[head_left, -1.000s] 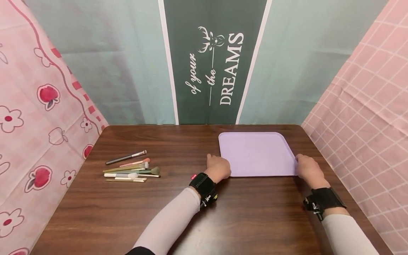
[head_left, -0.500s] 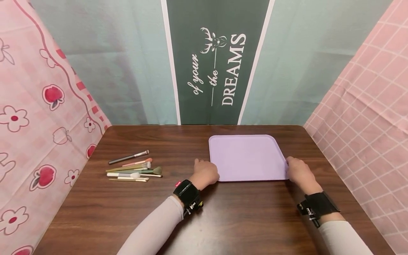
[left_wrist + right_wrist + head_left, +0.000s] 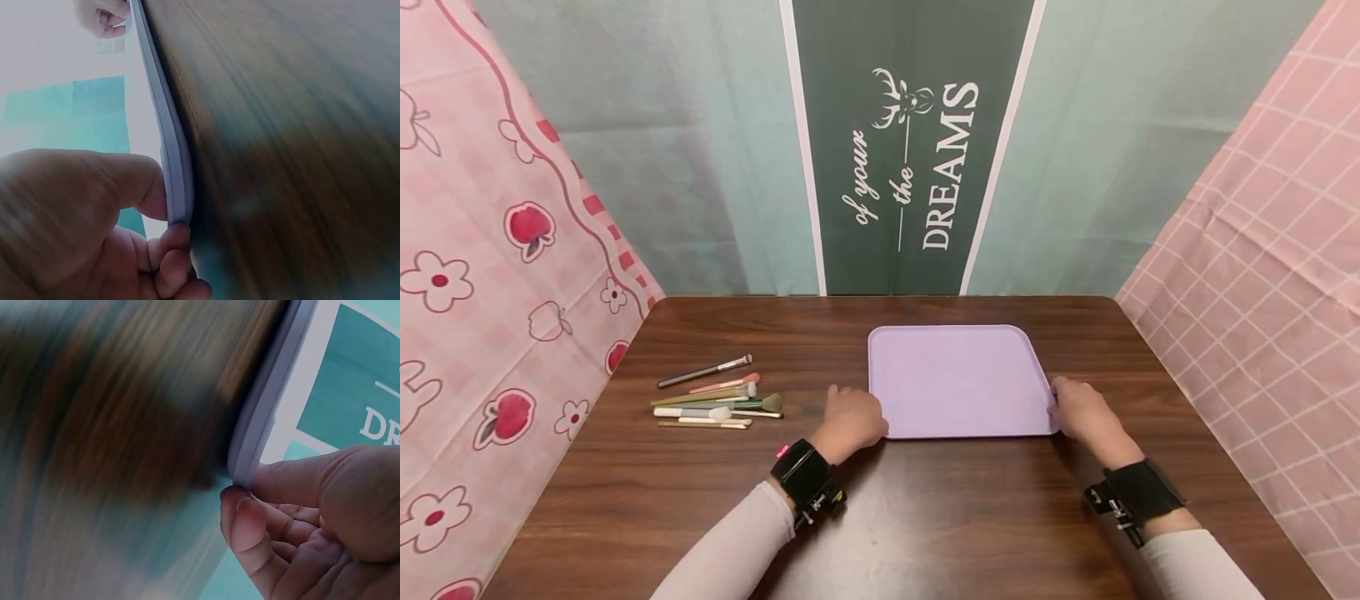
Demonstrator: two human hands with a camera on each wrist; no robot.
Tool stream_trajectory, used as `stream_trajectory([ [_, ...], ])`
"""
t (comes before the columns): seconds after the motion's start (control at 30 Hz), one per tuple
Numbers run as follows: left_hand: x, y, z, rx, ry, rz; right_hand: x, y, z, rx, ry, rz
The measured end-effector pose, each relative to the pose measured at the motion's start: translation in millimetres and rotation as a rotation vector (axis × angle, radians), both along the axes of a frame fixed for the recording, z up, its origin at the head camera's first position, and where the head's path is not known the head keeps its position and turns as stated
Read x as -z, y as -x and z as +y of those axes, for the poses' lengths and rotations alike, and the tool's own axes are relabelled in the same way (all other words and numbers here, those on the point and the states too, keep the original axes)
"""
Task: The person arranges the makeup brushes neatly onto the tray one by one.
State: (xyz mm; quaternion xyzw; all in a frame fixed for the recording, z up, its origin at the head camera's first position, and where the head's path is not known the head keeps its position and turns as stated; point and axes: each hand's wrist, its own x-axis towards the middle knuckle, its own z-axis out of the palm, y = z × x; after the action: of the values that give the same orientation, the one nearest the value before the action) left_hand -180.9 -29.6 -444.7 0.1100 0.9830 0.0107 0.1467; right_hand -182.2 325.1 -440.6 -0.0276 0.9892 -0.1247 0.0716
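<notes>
A pale purple rectangular tray [image 3: 958, 379] lies level in the middle of the head view. My left hand [image 3: 853, 419] pinches its left rim near the front corner. In the left wrist view, the thumb is on top of the tray's edge [image 3: 175, 150] and curled fingers are beneath it. At the opposite side my right hand [image 3: 1084, 412] grips the right rim by its front corner. The right wrist view shows that thumb and the bent fingers [image 3: 247, 528] closing on the tray edge [image 3: 256, 428].
Several makeup brushes [image 3: 711, 396] lie in a loose group on the left of the brown wooden table [image 3: 925, 525]. Teal cloth hangs behind the table's back edge. Pink patterned cloths [image 3: 1262, 275] flank both sides.
Both hands have moved left and slightly nearer, carrying the tray with them toward the brushes. The brushes stay in place on the table.
</notes>
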Motion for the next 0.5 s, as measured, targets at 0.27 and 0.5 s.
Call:
stream_trajectory([
  [0.27,-0.4,-12.2,-30,-0.04,-0.07,0.003,-0.4,-6.5,-21,-0.029,0.026,-0.027],
  [0.5,-0.5,-18.3,-47,-0.058,-0.081,0.029,-1.1,-10.7,-37,-0.044,0.036,-0.039],
])
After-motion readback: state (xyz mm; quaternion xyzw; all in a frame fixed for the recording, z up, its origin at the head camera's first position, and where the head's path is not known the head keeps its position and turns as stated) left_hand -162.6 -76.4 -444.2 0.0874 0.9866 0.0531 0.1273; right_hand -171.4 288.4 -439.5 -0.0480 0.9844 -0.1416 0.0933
